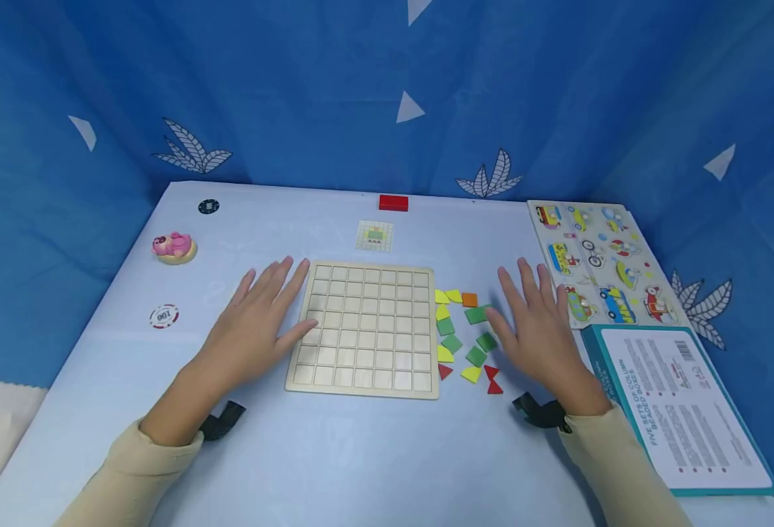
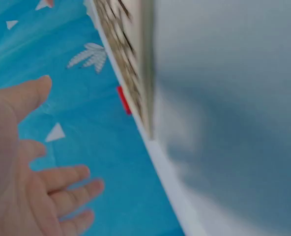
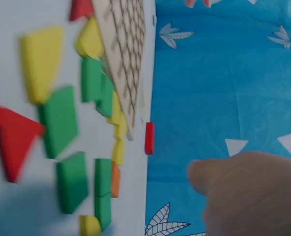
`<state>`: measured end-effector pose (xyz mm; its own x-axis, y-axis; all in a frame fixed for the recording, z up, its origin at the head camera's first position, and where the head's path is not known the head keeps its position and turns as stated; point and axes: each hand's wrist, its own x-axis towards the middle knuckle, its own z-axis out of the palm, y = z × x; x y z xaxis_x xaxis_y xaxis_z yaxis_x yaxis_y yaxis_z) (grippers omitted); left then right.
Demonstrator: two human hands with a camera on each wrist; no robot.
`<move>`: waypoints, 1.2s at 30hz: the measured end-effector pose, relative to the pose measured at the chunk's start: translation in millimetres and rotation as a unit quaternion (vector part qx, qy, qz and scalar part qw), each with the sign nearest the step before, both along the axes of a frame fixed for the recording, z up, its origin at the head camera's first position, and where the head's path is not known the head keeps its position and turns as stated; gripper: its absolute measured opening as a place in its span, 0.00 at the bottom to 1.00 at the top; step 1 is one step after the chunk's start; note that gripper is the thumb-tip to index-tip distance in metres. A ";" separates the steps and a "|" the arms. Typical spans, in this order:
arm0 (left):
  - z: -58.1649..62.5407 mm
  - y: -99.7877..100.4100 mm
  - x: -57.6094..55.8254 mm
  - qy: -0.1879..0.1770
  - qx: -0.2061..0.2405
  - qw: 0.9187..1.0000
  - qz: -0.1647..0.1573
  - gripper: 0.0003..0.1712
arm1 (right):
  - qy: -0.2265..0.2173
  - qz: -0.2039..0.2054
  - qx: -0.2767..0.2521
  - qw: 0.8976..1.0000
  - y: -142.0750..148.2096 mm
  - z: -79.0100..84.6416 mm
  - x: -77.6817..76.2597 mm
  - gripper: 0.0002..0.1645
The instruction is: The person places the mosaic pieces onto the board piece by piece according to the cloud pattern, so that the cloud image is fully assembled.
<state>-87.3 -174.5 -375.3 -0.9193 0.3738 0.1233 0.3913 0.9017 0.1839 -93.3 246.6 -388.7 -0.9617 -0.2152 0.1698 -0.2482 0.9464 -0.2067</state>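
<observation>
The board (image 1: 370, 328) is lying flat on the table (image 1: 360, 465) between the two hands. The left hand (image 1: 248, 326) is being held above its left side, palm down, with the fingers nearly straight, narrow gaps between them and the thumb spread wide. In the head view, the board's left edge is being crossed by that thumb; in the left wrist view, a gap is being shown between thumb and board.

The right hand (image 1: 537, 337) is being held to the right of the board, its fingers likewise straight and slightly parted, the thumb pointing inward. The board's right edge is lying well apart from these fingertips. Between them, green pieces (image 1: 476, 356), yellow pieces (image 1: 471, 375), red pieces (image 1: 495, 387) and an orange piece (image 1: 469, 300) are being seen loosely scattered. In the head view, one green piece is being met by the right thumb tip; in the right wrist view, the thumb is being seen apart from all of them.

Beyond the board, a card (image 1: 375, 236) and then a red block (image 1: 393, 203) are lying. On the far left, a pink toy (image 1: 176, 247) is resting between two chips (image 1: 165, 316). A box (image 1: 683, 410) is being partly covered by the right sleeve (image 1: 617, 457), with a puzzle (image 1: 594, 263) lying just beyond it.
</observation>
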 end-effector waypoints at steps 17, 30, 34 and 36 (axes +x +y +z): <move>-57.0 -39.3 -36.6 -0.161 0.317 0.934 -0.010 0.31 | -0.065 -0.024 -0.278 0.958 24.2 -50.5 -37.5 0.20; -61.9 -33.5 -37.3 -0.165 0.277 0.947 0.014 0.32 | -0.029 -0.063 -0.247 0.966 -10.6 -50.3 -35.4 0.23; -61.8 -30.9 -38.6 -0.161 0.266 0.950 0.013 0.32 | -0.012 -0.084 -0.238 0.968 -13.8 -53.9 -35.0 0.23; -61.6 -30.6 -39.0 -0.158 0.264 0.951 0.015 0.31 | -0.010 -0.088 -0.237 0.967 -15.1 -54.9 -35.2 0.24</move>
